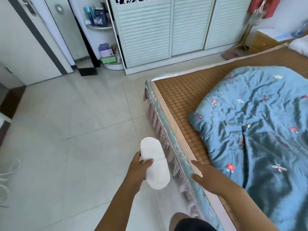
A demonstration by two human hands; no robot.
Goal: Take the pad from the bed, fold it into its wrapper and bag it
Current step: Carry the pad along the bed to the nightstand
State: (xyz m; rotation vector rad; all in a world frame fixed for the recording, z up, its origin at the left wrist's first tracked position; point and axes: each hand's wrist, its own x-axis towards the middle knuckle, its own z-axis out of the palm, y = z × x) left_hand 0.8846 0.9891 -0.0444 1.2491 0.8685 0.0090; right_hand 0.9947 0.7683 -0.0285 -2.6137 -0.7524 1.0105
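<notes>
A white oblong pad [155,165] is held flat over the tiled floor, just left of the bed's edge. My left hand [139,169] grips it from the left side, thumb across its top face. My right hand [205,176] hovers at the bed's [176,104] near edge with fingers spread and nothing in it. No wrapper and no bag can be seen.
A woven brown mat covers the bed, with a rumpled blue floral quilt [260,124] on it. A louvred wardrobe [160,30] and corner shelves [103,27] stand behind. A door [30,40] is at the left, and pale floor tiles [75,130] stretch between.
</notes>
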